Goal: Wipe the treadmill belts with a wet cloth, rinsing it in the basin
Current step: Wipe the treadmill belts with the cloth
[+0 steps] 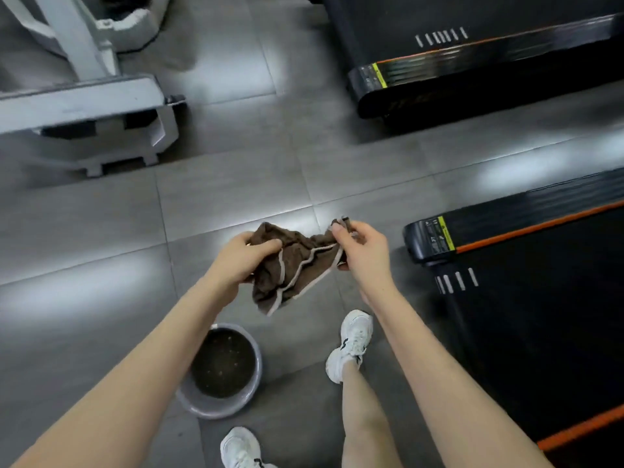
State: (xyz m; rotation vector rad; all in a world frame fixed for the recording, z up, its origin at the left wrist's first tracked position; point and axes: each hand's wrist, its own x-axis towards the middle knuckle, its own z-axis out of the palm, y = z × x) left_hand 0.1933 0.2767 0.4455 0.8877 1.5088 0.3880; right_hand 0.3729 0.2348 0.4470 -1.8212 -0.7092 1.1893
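Brown cloth (pixel 297 265) at frame centre, left hand (pixel 243 261) and right hand (pixel 361 251) each gripping an end, above the basin (pixel 219 405). Looks freshly rinsed; next, carry it right to the treadmill belt (pixel 540 315).

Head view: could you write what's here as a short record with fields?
Held: brown cloth, pale edging, crumpled, in the air
Hands: left hand grips one end; right hand pinches the other
Below: grey basin on the floor under the arms, dark water inside
Machines: near treadmill at right, far treadmill beyond
Also: grey machine frame, upper left
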